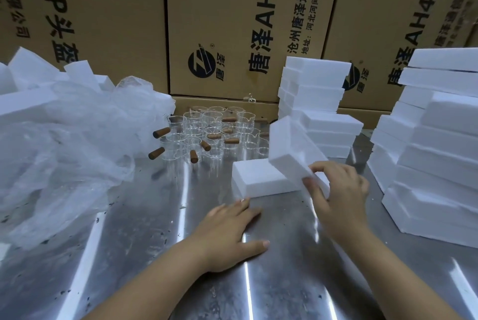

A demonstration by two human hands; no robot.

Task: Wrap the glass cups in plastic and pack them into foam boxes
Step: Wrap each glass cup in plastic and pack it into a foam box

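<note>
Your right hand (336,195) pinches a tilted foam lid (289,149); your left hand (232,231) lies flat; the far cups (214,130) stay unwrapped.

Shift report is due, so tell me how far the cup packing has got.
Done: unclear; whether the foam stacks hold packed cups cannot be seen. In hand: the right hand grips a tilted foam piece over a foam box on the table; the left hand rests flat. Left: many glass cups stand bare at the back, the plastic heap beside them.
</note>
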